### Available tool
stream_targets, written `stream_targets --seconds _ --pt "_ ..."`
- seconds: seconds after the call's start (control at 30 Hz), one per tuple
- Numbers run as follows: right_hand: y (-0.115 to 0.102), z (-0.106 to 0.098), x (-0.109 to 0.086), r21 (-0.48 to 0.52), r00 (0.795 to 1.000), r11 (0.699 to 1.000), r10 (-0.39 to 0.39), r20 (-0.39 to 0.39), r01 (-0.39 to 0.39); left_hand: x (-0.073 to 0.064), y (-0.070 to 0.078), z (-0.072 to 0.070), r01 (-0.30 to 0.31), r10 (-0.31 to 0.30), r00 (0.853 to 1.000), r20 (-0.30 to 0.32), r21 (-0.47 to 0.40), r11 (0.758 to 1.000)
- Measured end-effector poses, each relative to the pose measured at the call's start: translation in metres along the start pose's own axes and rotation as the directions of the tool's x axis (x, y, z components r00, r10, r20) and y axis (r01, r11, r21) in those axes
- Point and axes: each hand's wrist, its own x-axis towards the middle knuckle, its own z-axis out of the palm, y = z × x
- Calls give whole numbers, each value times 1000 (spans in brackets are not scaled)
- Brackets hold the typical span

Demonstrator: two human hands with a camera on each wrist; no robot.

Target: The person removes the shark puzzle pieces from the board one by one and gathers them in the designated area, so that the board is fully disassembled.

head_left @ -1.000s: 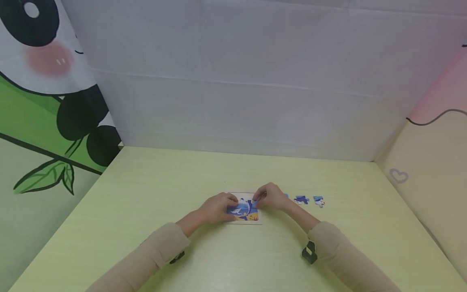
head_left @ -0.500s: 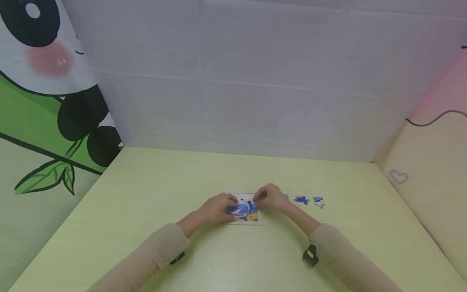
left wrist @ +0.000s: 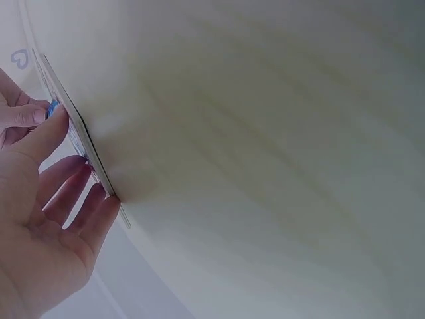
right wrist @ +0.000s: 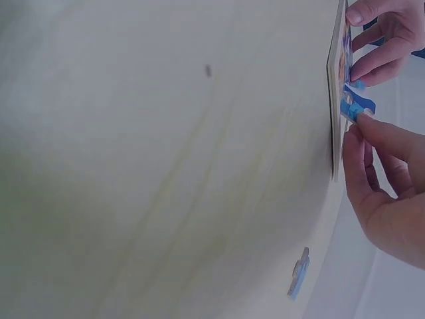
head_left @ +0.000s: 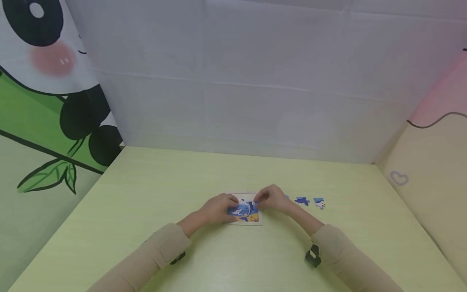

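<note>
Soft light casts faint shadows on the table [head_left: 233, 251]; wrist views look hazy.

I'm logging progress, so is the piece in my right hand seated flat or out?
Not seated flat: in the right wrist view, the jigsaw piece slants up from the puzzle board, pinched by your right hand.

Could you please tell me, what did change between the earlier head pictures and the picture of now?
Nothing was visibly moved, taken or let go; only the whole head view drifts slightly, probably from the camera itself. The left hand still holds the puzzle board at its left side, the right hand still pinches a blue piece, and the dark-blue loose piece and the outermost loose piece lie as before.
</note>
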Motion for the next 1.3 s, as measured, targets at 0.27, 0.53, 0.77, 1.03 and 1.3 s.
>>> stream_targets --seconds 0.27,0.53,0.77,1.03,1.3 --pt "3 2 1 -29 999 999 -40 25 40 0 0 1 5 -5 1000 0 -7 1000" --pt "8 4 1 55 1000 998 16 5 -16 0 0 0 5 -5 1000 5 -20 1000" --pt "11 5 2 56 999 998 32 8 -32 1 0 0 3 -2 1000 11 -18 1000" --pt "10 5 2 43 999 998 54 -4 -54 2 3 3 26 -27 999 -41 -20 999" --pt "8 5 2 63 996 995 85 -19 -83 5 22 10 200 -203 967 -153 -38 979"
